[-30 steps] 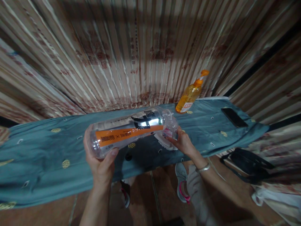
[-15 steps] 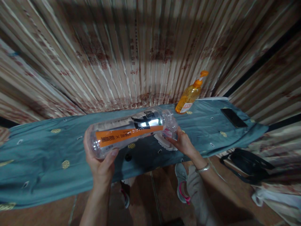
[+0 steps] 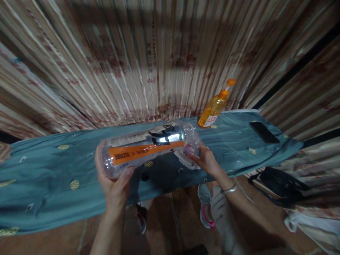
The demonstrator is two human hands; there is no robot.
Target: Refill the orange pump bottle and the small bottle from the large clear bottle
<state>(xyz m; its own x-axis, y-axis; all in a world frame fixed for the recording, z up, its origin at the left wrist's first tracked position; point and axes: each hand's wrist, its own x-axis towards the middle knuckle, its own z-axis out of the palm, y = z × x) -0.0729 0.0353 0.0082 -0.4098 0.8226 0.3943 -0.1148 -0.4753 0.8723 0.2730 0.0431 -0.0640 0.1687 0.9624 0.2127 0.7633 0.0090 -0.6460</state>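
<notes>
A large clear plastic bottle (image 3: 147, 146) with an orange and silver label lies tilted in the air, its neck to the right and slightly higher. My left hand (image 3: 115, 186) wraps round its base, thumb at the near side. At the neck end, my right hand (image 3: 205, 159) is closed on a small clear plastic container (image 3: 192, 147) with a pink and white mark. Container and bottle neck overlap, so I cannot tell exactly how they meet. Just below them shows a whitish piece with a scalloped edge (image 3: 184, 160). A small dark round cap (image 3: 145, 177) lies below the bottle.
An orange pump bottle (image 3: 213, 109) stands at the back of the cloth-covered table (image 3: 53, 177). A black phone (image 3: 264, 132) lies at the right. Behind hangs a patterned curtain (image 3: 127, 63). On the floor at the right is a black bag (image 3: 281, 186).
The small container in my right hand has shifted or turned slightly against the bottle neck. My left hand and the large bottle stay nearly still.
</notes>
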